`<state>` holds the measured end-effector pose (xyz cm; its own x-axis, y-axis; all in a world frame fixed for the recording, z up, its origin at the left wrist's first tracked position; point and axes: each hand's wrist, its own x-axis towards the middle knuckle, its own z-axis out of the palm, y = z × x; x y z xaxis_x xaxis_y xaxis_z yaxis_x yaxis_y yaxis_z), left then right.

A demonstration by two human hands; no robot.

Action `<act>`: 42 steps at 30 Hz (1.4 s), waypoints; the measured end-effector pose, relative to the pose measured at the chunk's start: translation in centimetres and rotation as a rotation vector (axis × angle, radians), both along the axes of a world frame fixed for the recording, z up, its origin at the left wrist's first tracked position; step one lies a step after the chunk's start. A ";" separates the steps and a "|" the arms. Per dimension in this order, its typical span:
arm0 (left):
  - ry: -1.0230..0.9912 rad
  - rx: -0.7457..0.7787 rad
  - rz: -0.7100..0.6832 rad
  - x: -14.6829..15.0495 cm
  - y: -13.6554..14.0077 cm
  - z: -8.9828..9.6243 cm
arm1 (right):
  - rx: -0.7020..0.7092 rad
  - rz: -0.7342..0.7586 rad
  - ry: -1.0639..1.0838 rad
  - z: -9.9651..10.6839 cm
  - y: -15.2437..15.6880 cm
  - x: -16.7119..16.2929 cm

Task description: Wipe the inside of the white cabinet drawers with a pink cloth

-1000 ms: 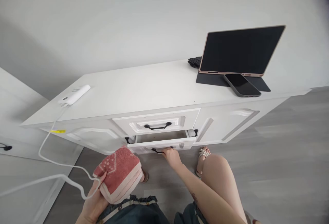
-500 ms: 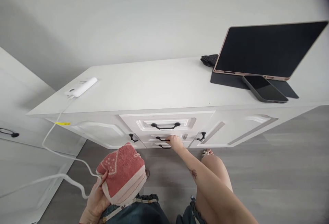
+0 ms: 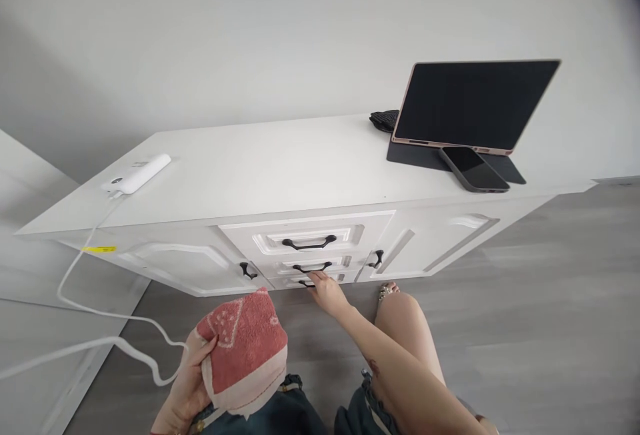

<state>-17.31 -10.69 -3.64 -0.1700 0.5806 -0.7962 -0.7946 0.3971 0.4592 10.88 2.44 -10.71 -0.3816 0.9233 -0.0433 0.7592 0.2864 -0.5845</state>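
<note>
My left hand (image 3: pixel 187 382) is closed on the left edge of a folded red-and-pale-pink towel (image 3: pixel 245 338), with the thumb on top. The towel hangs in front of the cabinet, above my lap. A white cable passes by this hand. At the cabinet's centre, my right hand (image 3: pixel 330 294) has its fingers curled at the bottom drawer handle (image 3: pixel 303 283) and hides its right part. Just above those fingers is the black handle of the middle drawer (image 3: pixel 313 267). All the drawers look closed.
On the white cabinet top (image 3: pixel 270 168) stand a tablet (image 3: pixel 475 105) in a dark cover, a phone (image 3: pixel 474 168), a black textured item (image 3: pixel 384 120) and a white device (image 3: pixel 137 174) with a cable (image 3: pixel 75 265). A black handle (image 3: pixel 310 242) is on the top drawer.
My right hand has moved from the middle drawer handle down to the bottom one. The towel stays in my left hand. The view has shifted slightly to the right.
</note>
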 end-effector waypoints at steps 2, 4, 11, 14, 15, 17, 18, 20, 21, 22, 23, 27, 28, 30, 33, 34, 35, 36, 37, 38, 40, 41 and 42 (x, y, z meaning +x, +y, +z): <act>0.009 -0.077 -0.041 0.5 0.2 0.4 | -0.017 0.000 0.081 0.3 -1.7 0.4; 0.037 -0.145 -0.086 1.1 0.4 1.0 | -0.068 -0.013 0.153 0.3 -3.5 1.3; 0.044 -0.032 -0.102 2.6 1.0 1.3 | -0.235 -0.054 0.227 -0.4 -9.5 5.2; -0.025 0.036 -0.105 3.0 1.1 0.3 | -0.247 -0.155 0.296 -0.8 -10.7 6.0; -0.037 0.041 -0.119 3.3 1.2 0.1 | -0.251 -0.176 0.333 -0.9 -10.9 6.0; -0.044 0.044 -0.162 3.9 1.5 -0.2 | -0.252 -0.199 0.393 -1.2 -10.8 5.9; -0.046 0.055 -0.190 4.4 1.7 -0.2 | -0.248 -0.206 0.408 -1.3 -10.7 5.7; -0.042 0.100 -0.239 5.3 2.0 0.0 | -0.248 -0.227 0.424 -1.2 -10.3 5.2; -0.036 0.120 -0.261 5.8 2.1 0.2 | -0.262 -0.241 0.447 -1.1 -10.2 4.9; -0.029 0.124 -0.286 6.2 2.2 0.3 | -0.287 -0.256 0.491 -1.0 -10.0 4.6; -0.021 0.118 -0.312 6.5 2.2 0.3 | -0.325 -0.271 0.561 -0.7 -10.0 4.3; -0.015 0.100 -0.425 7.5 2.1 0.3 | -0.606 -0.315 0.970 0.6 -10.1 3.1; -0.011 0.114 -0.450 7.6 2.1 0.2 | -0.688 -0.317 1.057 1.0 -10.2 2.8; -0.021 0.133 -0.494 8.0 2.0 0.1 | -0.826 -0.305 1.178 1.5 -10.5 2.4; -0.086 0.116 -0.518 8.7 2.0 0.0 | -0.953 -0.260 1.305 1.9 -10.9 1.7; -0.112 0.113 -0.514 9.0 2.0 -0.1 | -0.973 -0.257 1.346 2.0 -11.0 1.6; -0.134 0.117 -0.513 9.3 2.1 -0.2 | -0.979 -0.263 1.384 2.0 -11.1 1.5; -0.153 0.130 -0.520 9.6 2.1 -0.3 | -0.971 -0.286 1.414 2.0 -11.1 1.4; -0.168 0.153 -0.534 10.0 2.2 -0.5 | -0.952 -0.324 1.437 2.0 -11.1 1.4; -0.179 0.183 -0.553 10.3 2.3 -0.7 | -0.920 -0.371 1.458 2.0 -11.0 1.5; -0.183 0.259 -0.594 11.1 2.6 -1.2 | -0.842 -0.465 1.490 2.1 -10.8 1.8; -0.176 0.297 -0.609 11.5 2.8 -1.5 | -0.808 -0.502 1.502 2.1 -10.8 2.0; -0.163 0.329 -0.622 12.0 3.0 -1.8 | -0.779 -0.528 1.514 2.2 -10.7 2.2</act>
